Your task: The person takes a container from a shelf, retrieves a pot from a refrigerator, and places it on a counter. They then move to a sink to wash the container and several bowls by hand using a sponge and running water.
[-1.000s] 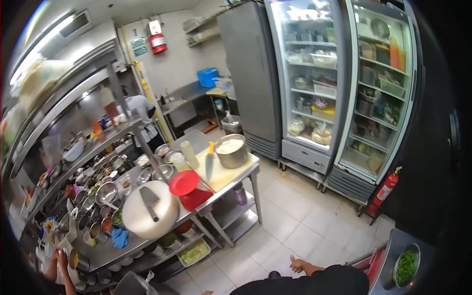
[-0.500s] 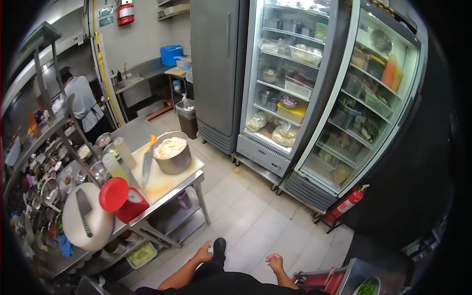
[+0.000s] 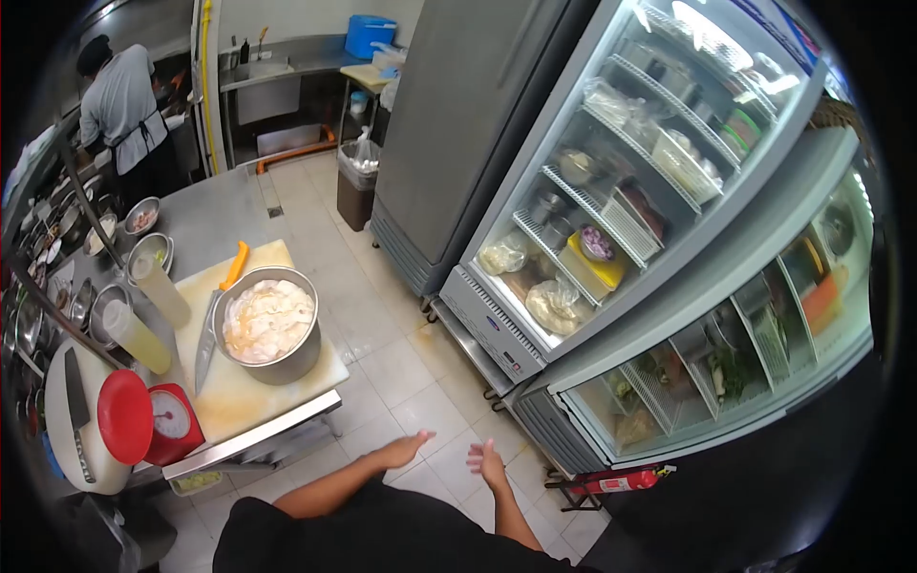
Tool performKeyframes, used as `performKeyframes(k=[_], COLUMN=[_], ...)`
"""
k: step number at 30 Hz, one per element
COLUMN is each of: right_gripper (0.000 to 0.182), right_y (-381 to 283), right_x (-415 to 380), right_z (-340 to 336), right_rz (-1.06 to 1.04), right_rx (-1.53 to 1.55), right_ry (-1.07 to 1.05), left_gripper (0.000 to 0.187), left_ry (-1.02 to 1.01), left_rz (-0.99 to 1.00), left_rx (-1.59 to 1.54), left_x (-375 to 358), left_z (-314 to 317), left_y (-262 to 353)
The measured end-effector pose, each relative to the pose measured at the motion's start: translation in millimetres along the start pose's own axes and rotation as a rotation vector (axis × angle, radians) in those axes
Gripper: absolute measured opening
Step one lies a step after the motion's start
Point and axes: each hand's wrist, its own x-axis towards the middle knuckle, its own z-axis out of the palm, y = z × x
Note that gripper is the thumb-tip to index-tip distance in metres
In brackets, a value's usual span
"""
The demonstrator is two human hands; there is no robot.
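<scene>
My left hand (image 3: 406,450) is held out at lower centre over the floor, fingers stretched out, holding nothing. Just right of it, apart, my right hand (image 3: 486,462) hangs in the air with its fingers spread and empty. Up and left of both hands, a steel pot (image 3: 293,361) full of pale pieces (image 3: 268,321) rests on a cutting board (image 3: 239,402). Beside the pot lies an orange-handled knife (image 3: 234,265). A red scale (image 3: 174,417) stands at the near left, and neither hand touches any of these.
Tall glass-door fridges (image 3: 449,315) line the right side, with a fire extinguisher (image 3: 611,482) low beside them. A person (image 3: 124,110) stands at the far left, back turned. A bin (image 3: 357,186) stands beyond the table. Bottles (image 3: 136,336) stand behind the scale.
The view has turned and come nearer to the pot and table. Both hands are raised higher and closer together, still empty. The person at the back shows larger.
</scene>
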Motion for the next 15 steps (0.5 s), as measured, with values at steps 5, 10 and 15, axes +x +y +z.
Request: performKeyframes(k=[5, 10, 15], right_gripper=[0.085, 0.082, 0.072], right_y=[-108, -215, -345], right_x=[78, 181, 276], right_z=[-13, -20, -23], right_rz=[-0.151, -0.367, -0.607], right_rx=[0.087, 0.061, -0.045], right_ry=[0.011, -0.059, -0.069], left_gripper=[0.067, 0.090, 0.109], left_ry=[0.127, 0.261, 0.437], left_rz=[0.068, -0.019, -0.230], left_rx=[-0.013, 0.171, 0.167], left_x=[39, 83, 128], left_z=[-48, -93, -136], left_y=[103, 119, 137])
